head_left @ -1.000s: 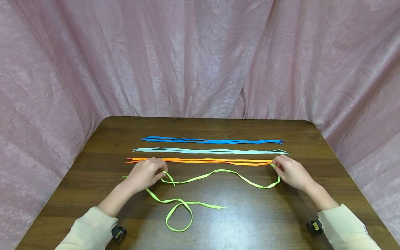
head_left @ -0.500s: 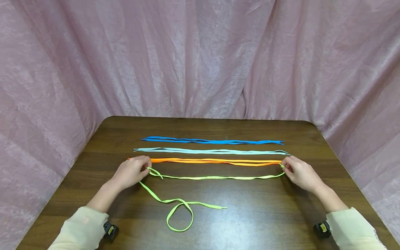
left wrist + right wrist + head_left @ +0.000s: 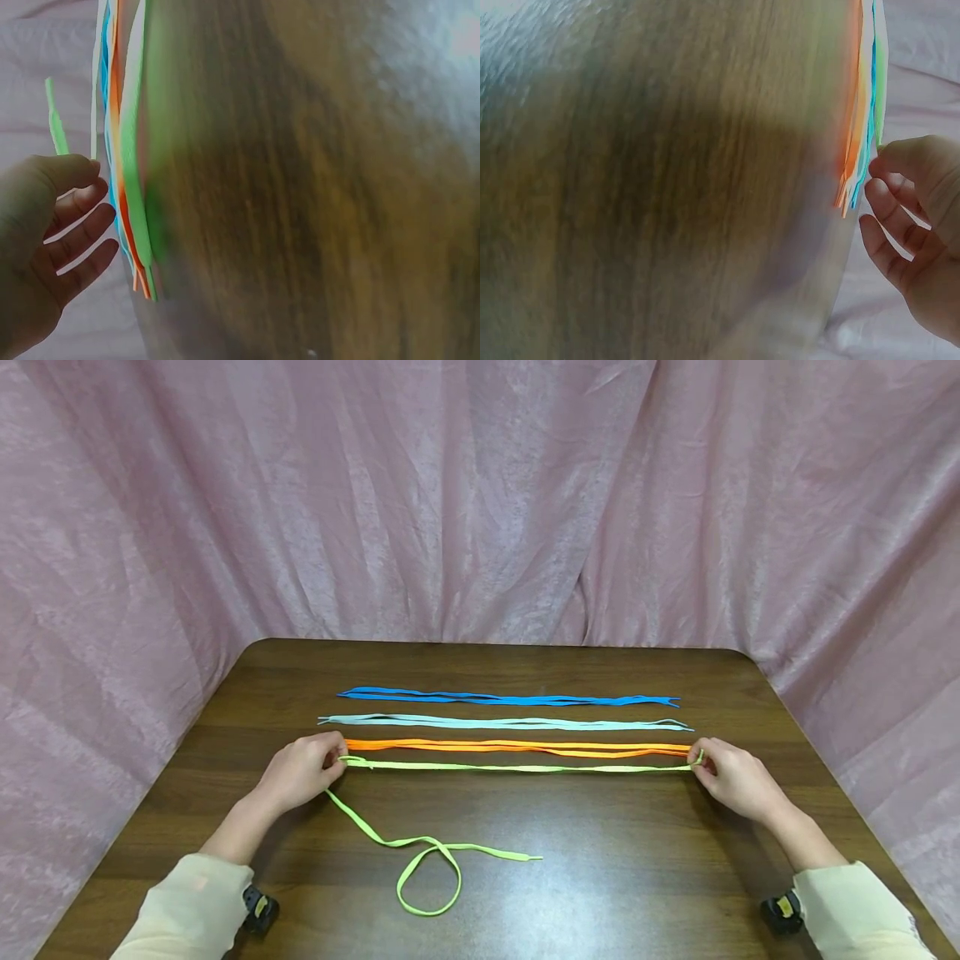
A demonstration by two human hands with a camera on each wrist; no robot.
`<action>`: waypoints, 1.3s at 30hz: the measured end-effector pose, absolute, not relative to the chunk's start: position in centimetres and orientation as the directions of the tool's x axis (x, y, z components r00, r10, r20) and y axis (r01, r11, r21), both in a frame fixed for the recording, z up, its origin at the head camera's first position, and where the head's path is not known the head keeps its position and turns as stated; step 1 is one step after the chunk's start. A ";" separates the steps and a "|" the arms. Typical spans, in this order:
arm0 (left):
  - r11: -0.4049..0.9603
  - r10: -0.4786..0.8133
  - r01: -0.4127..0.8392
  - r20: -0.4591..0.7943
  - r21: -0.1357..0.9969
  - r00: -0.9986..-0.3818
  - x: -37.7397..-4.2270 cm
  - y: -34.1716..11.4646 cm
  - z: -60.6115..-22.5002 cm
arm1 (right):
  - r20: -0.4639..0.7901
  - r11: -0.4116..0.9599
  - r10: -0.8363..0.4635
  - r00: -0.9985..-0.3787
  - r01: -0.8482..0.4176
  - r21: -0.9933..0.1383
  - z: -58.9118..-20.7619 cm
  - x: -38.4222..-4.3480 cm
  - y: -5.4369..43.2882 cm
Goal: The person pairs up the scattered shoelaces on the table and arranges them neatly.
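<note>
A lime-green shoelace (image 3: 551, 768) runs nearly straight between my two hands, just in front of the orange laces (image 3: 450, 744). My left hand (image 3: 300, 770) pinches it near one end; its short tip (image 3: 57, 131) sticks out past the thumb in the left wrist view. At the other end, my right hand (image 3: 737, 779) pinches the lace between thumb and fingertips, a bit of it showing above the fingers. The other fingers of both hands are bent. A second lime-green shoelace (image 3: 517, 857) lies on the table with one loop, its far part hidden under my left hand.
Beyond the orange laces lie pale turquoise laces (image 3: 450, 722) and, farther back, blue laces (image 3: 517, 700), all in near-parallel rows on the brown wooden table (image 3: 600, 877). Pink curtains (image 3: 480, 502) hang behind and beside the table.
Both hands have moved apart, left hand leftward and right hand rightward. The wavy lime-green lace between them has been drawn straight and shifted toward the orange laces. The looped lace stays in place.
</note>
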State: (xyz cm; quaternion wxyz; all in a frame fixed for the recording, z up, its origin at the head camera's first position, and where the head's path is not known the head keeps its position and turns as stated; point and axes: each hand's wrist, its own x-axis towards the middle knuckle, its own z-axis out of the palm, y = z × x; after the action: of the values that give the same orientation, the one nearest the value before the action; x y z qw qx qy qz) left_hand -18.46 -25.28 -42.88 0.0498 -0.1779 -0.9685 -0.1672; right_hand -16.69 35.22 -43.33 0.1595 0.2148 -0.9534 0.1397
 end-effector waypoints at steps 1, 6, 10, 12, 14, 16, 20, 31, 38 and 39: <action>0.882 0.324 0.358 0.158 0.306 -0.933 -18.5 -25.4 -43.0 | 0.360 0.869 -0.364 -0.859 -0.452 -0.201 -43.3 -16.7 35.3; 0.887 0.308 0.344 0.160 0.308 -0.938 -18.5 -25.9 -43.3 | 0.340 0.880 -0.347 -0.874 -0.429 -0.203 -43.3 -16.7 35.6; 0.890 0.305 0.346 0.176 0.295 -0.936 -18.6 -26.4 -43.5 | 0.294 0.893 -0.325 -0.899 -0.395 -0.218 -43.2 -16.7 35.9; 0.892 0.304 0.347 0.184 0.290 -0.935 -18.7 -26.7 -43.5 | 0.268 0.898 -0.316 -0.910 -0.378 -0.224 -43.2 -16.8 36.1; 0.894 0.300 0.344 0.187 0.287 -0.935 -18.7 -26.9 -43.5 | 0.241 0.904 -0.306 -0.921 -0.360 -0.229 -43.1 -16.8 36.3; 0.896 0.295 0.340 0.187 0.287 -0.937 -18.7 -27.2 -43.5 | 0.228 0.910 -0.296 -0.928 -0.346 -0.229 -43.1 -16.8 36.5; 0.905 0.278 0.319 0.178 0.281 -0.944 -18.7 -27.7 -43.3 | 0.227 0.911 -0.291 -0.929 -0.342 -0.231 -43.1 -16.8 36.8; 0.923 0.252 0.278 0.129 0.266 -0.959 -19.1 -28.7 -43.3 | 0.168 0.911 -0.300 -0.939 -0.334 -0.241 -43.2 -16.9 37.3; 0.927 0.250 0.274 0.123 0.256 -0.960 -19.3 -29.1 -43.5 | 0.168 0.919 -0.290 -0.942 -0.323 -0.225 -43.6 -16.9 37.4; 0.928 0.249 0.272 0.121 0.255 -0.961 -19.3 -29.2 -43.5 | 0.172 0.920 -0.288 -0.942 -0.322 -0.224 -43.7 -16.9 37.5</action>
State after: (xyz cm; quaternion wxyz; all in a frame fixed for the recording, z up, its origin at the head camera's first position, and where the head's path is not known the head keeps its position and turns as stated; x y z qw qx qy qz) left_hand -19.31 -29.16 -43.50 0.0430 -0.1329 -0.9808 -0.1361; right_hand -16.94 37.45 -43.69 0.0680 0.1561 -0.9774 0.1253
